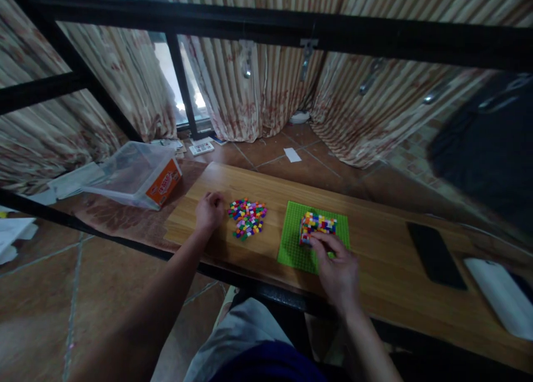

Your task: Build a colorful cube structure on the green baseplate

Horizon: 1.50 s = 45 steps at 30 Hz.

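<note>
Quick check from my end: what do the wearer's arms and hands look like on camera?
The left hand and right hand are ungloved, and I can see no watch, bracelet or cable. No sleeve shows on either forearm. Lower down are a dark blue garment and pale grey legwear.

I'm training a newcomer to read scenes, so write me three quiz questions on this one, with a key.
1. Which hand is at the brick build on the green baseplate?
2. True or false: the loose bricks lie between the left hand and the green baseplate.
3. Fill in: the clear tub has an ____ label.

Key: 1. The right hand. 2. True. 3. Orange.
</note>
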Each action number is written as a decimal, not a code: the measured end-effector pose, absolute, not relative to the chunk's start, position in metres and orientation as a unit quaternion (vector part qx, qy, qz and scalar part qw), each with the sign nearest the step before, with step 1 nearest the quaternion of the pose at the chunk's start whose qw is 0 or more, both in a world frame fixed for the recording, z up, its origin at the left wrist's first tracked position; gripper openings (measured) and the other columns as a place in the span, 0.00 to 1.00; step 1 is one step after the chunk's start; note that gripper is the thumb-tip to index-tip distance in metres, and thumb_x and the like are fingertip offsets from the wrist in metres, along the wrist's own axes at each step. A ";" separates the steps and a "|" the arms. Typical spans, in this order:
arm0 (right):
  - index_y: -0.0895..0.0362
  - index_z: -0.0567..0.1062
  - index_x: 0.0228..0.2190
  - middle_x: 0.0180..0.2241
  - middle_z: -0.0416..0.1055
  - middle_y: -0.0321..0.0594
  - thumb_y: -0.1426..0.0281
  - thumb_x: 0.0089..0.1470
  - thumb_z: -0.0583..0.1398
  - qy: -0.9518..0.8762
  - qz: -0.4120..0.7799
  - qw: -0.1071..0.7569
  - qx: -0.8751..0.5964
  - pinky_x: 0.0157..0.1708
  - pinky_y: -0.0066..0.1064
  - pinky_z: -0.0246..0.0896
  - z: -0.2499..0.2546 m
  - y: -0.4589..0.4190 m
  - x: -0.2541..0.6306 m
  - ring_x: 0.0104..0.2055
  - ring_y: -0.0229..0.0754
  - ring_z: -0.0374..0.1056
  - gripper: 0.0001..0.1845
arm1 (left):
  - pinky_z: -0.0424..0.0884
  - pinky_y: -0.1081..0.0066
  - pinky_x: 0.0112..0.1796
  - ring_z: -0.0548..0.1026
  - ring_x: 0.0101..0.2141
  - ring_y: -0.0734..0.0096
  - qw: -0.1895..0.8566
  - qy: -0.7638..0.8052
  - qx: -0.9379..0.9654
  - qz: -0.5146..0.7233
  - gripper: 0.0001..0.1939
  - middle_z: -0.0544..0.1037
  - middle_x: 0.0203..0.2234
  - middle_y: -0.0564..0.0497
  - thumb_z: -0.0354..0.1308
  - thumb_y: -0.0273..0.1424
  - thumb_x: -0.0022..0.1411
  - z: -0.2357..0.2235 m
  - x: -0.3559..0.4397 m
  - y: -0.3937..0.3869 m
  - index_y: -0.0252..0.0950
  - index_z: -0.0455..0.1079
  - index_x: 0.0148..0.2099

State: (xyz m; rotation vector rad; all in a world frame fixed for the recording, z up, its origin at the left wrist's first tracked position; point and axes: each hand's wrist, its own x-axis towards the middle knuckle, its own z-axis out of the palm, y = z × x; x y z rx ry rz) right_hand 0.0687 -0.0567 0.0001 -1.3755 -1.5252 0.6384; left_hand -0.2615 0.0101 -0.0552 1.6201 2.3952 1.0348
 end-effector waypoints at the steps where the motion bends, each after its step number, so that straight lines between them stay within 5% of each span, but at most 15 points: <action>1: 0.53 0.80 0.34 0.36 0.78 0.39 0.59 0.54 0.62 -0.590 0.259 0.496 -0.581 0.40 0.34 0.66 -0.002 -0.051 0.080 0.38 0.42 0.73 0.12 | 0.70 0.69 0.39 0.77 0.38 0.64 0.034 0.780 0.527 0.336 0.11 0.79 0.38 0.46 0.53 0.26 0.57 -0.055 -0.262 0.010 0.37 0.76 0.38; 7: 0.56 0.80 0.29 0.34 0.77 0.40 0.57 0.45 0.67 -0.470 0.294 0.566 -0.611 0.42 0.39 0.66 -0.022 -0.012 0.115 0.39 0.44 0.71 0.14 | 0.69 0.69 0.38 0.76 0.37 0.64 0.041 0.784 0.523 0.333 0.10 0.80 0.38 0.46 0.53 0.27 0.57 -0.056 -0.263 0.011 0.37 0.76 0.37; 20: 0.53 0.81 0.27 0.39 0.77 0.40 0.59 0.40 0.69 -0.476 0.323 0.565 -0.591 0.53 0.45 0.61 -0.042 0.005 0.116 0.46 0.46 0.70 0.12 | 0.70 0.69 0.40 0.77 0.39 0.62 0.039 0.791 0.519 0.322 0.10 0.79 0.39 0.46 0.53 0.28 0.58 -0.053 -0.261 0.011 0.37 0.76 0.37; 30: 0.55 0.79 0.32 0.30 0.76 0.33 0.63 0.37 0.71 -0.367 0.435 0.606 -0.556 0.33 0.34 0.68 -0.043 0.006 0.105 0.30 0.37 0.70 0.17 | 0.69 0.70 0.39 0.76 0.38 0.64 0.035 0.789 0.520 0.326 0.10 0.79 0.37 0.46 0.53 0.27 0.57 -0.054 -0.261 0.011 0.38 0.76 0.36; 45: 0.55 0.78 0.33 0.30 0.75 0.32 0.64 0.36 0.71 -0.362 0.456 0.605 -0.543 0.35 0.34 0.67 -0.045 0.007 0.105 0.30 0.36 0.69 0.18 | 0.69 0.69 0.40 0.77 0.39 0.62 0.035 0.788 0.520 0.328 0.11 0.79 0.39 0.46 0.52 0.27 0.58 -0.055 -0.261 0.011 0.37 0.76 0.38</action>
